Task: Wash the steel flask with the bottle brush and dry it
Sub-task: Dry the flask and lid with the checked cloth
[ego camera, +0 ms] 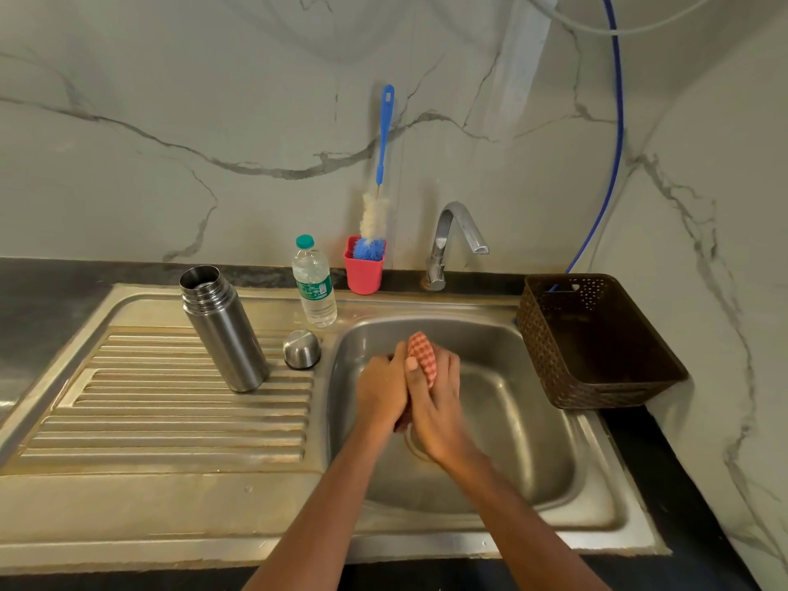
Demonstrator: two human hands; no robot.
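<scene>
**Update: steel flask [224,330] parked on the drainboard [170,420]**

It's standing there open, with its cap [302,349] just beside it. Over the sink [511,420], the left hand [381,392] and right hand [435,407] are pressed together, both curled round a red checked cloth [422,356]. Can't really tell how much of it is tucked between the palms. The bottle brush [374,219] sits head-down in a red cup [362,279] by the wall.

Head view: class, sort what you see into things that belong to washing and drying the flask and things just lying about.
Belongs to the job: steel flask, flask cap, bottle brush, checked cloth gripped by left hand and right hand, tap, sink.

Lying about: water bottle, brown basket, blue hose.
</scene>
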